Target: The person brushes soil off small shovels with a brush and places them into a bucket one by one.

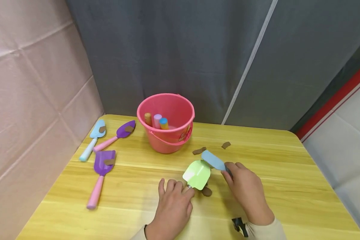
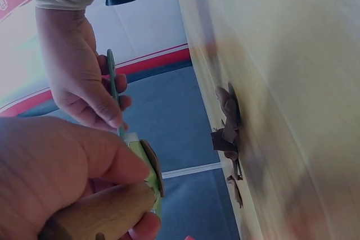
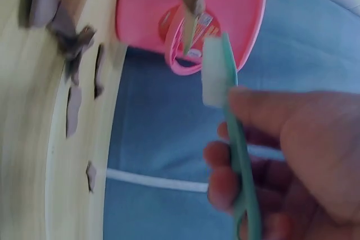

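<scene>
My left hand (image 1: pixel 172 206) grips the wooden handle (image 2: pixel 107 212) of a small toy shovel with a light green blade (image 1: pixel 197 175). A brown piece (image 2: pixel 152 164) shows against that blade in the left wrist view. My right hand (image 1: pixel 247 186) holds a blue-green brush (image 3: pixel 239 150) with white bristles (image 3: pixel 214 71), its head close beside the blade's far right edge. Under and around the blade, several brown scraps (image 2: pixel 226 130) lie on the wooden table. Flat brown strips (image 1: pixel 199 150) and a smaller brown scrap (image 1: pixel 226 145) lie farther back.
A pink bucket (image 1: pixel 165 145) stands at the back middle, with a brown, a lilac and a blue-yellow handle (image 1: pixel 163 123) inside. On the left lie a light blue shovel (image 1: pixel 95 136) and two purple shovels (image 1: pixel 100 166), each bearing a brown piece. A grey curtain hangs behind the table.
</scene>
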